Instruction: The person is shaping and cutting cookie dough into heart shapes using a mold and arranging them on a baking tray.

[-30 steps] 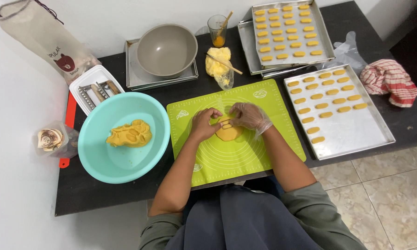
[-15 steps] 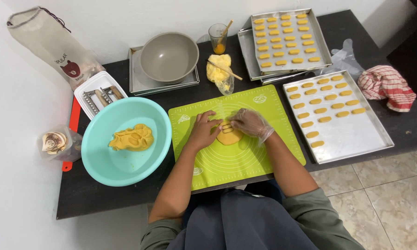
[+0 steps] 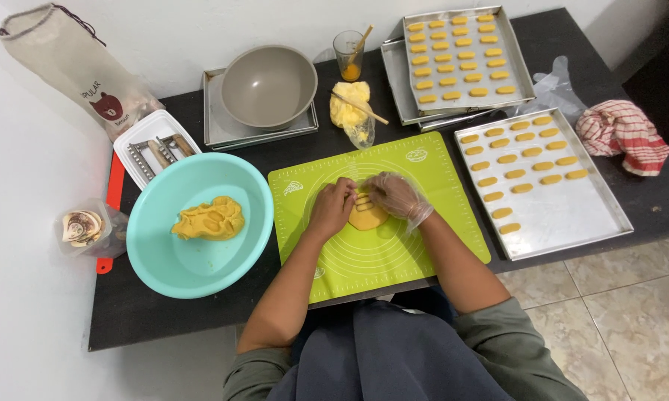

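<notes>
A flat piece of yellow dough (image 3: 367, 217) lies in the middle of a green baking mat (image 3: 394, 245). My left hand (image 3: 333, 208) is bare and rests on the dough's left edge, fingers curled toward a small ridged tool (image 3: 362, 200) held between both hands. My right hand (image 3: 395, 197), in a clear plastic glove, grips that tool from the right. A turquoise bowl (image 3: 178, 252) to the left holds a lump of the same dough (image 3: 209, 218).
A metal tray (image 3: 564, 215) at right carries rows of shaped dough pieces; a second filled tray (image 3: 462, 56) sits behind it. A grey bowl (image 3: 268, 85), a glass with a brush (image 3: 348, 56), bagged dough (image 3: 350, 108), a white tool box (image 3: 152, 151) and a red-striped cloth (image 3: 622, 135) ring the mat.
Both hands stay on the dough at the mat's centre with only slight finger shifts. The view has shifted a little.
</notes>
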